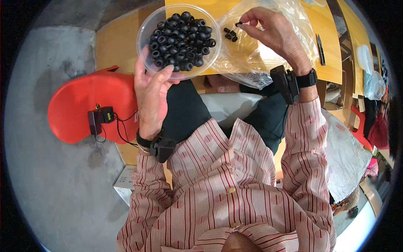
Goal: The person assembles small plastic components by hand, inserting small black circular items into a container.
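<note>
My left hand (153, 90) grips the rim of a clear round plastic tub (143, 38), thumb over the near edge and fingers beneath. Inside it lies a heap of black ring-like parts (180, 42), rounded and with holes through them. To the right, my right hand (268, 31) pinches a small black piece (239, 24) between thumb and forefinger. Just below that pinch, several small black cylindrical pieces (231, 35) lie in a cluster on a clear plastic bag (256, 59), which is spread over the yellow table (331, 40).
A black pen-like tool (320, 49) lies at the table's right. A red stool (79, 105) at my left bears a small black device (100, 119) with cables. Farther right are another yellow table (354, 46), a white container (364, 59) and a grey sack (342, 155).
</note>
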### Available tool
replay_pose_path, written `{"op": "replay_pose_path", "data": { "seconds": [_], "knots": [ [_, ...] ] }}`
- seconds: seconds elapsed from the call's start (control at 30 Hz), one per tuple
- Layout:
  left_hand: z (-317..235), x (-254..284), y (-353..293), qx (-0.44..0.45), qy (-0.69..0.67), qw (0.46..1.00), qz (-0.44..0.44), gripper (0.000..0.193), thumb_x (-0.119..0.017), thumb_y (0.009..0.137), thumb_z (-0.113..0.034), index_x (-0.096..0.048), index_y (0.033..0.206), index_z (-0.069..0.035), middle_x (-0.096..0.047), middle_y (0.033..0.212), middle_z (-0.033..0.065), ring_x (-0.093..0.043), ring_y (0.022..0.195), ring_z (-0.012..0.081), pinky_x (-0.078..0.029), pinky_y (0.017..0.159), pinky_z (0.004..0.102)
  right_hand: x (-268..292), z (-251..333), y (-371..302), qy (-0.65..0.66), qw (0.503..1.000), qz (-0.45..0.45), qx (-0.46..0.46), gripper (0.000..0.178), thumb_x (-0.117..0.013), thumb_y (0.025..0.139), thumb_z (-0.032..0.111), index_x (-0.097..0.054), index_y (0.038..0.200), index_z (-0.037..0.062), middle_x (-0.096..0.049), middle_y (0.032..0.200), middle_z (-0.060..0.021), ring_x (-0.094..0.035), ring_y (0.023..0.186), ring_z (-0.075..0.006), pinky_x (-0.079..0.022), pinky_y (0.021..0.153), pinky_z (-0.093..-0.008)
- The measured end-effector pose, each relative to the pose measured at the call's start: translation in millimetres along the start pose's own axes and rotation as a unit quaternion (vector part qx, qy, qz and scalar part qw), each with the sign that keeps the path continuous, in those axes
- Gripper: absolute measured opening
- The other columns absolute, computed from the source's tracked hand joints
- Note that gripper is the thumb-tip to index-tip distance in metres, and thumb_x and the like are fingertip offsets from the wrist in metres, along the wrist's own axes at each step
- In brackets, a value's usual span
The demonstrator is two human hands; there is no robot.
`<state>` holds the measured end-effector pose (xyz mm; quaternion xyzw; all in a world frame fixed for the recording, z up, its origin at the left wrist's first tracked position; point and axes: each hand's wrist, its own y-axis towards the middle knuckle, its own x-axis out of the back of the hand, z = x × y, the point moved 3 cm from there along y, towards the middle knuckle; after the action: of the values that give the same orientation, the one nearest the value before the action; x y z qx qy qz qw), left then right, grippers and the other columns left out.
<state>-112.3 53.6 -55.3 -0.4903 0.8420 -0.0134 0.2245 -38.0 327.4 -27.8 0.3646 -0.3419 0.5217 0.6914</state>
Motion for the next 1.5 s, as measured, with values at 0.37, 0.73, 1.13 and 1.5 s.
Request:
{"op": "replay_pose_path", "data": {
  "seconds": [0.37, 0.73, 1.13, 1.5],
  "knots": [
    [-3, -11, -3, 0.005, 0.009, 1.000, 0.018, 0.070, -0.059, 0.082, 0.000, -0.023, 0.143, -0.002, -0.059, 0.113, 0.0153, -0.066, 0.079, 0.0221, -0.052, 0.067, 0.0305, -26, -12, -8, -0.043, 0.998, -0.017, 0.030, 0.021, -0.062, 0.085, 0.024, -0.066, 0.094, 0.0054, -0.067, 0.081, -0.0103, -0.065, 0.074, -0.0280, -0.051, 0.069, -0.0365],
    [0, -21, -4, 0.004, 0.017, 0.999, 0.036, 0.070, -0.059, 0.081, -0.002, -0.024, 0.142, -0.002, -0.059, 0.110, 0.0137, -0.065, 0.076, 0.0202, -0.051, 0.066, 0.0293, 17, 45, -17, -0.037, 0.995, -0.070, 0.059, 0.013, -0.064, 0.085, 0.015, -0.064, 0.095, 0.0059, -0.062, 0.078, -0.0057, -0.060, 0.072, -0.0229, -0.046, 0.066, -0.0330],
    [0, -20, -5, 0.003, 0.032, 0.998, 0.047, 0.070, -0.058, 0.081, -0.003, -0.023, 0.142, -0.002, -0.058, 0.111, 0.0134, -0.065, 0.076, 0.0183, -0.051, 0.066, 0.0281, 14, 64, -23, -0.154, 0.970, -0.105, 0.157, 0.011, -0.068, 0.080, 0.015, -0.063, 0.089, 0.0119, -0.059, 0.079, -0.0019, -0.060, 0.079, -0.0207, -0.042, 0.078, -0.0344],
    [1, -22, -6, -0.011, 0.030, 0.999, 0.033, 0.072, -0.060, 0.081, 0.001, -0.022, 0.142, -0.003, -0.053, 0.120, 0.0152, -0.065, 0.082, 0.0199, -0.053, 0.067, 0.0279, -9, 74, -45, -0.095, 0.984, -0.061, 0.139, 0.013, -0.067, 0.076, 0.018, -0.062, 0.084, 0.0095, -0.054, 0.084, -0.0049, -0.055, 0.082, -0.0227, -0.040, 0.076, -0.0355]
  ]
}}
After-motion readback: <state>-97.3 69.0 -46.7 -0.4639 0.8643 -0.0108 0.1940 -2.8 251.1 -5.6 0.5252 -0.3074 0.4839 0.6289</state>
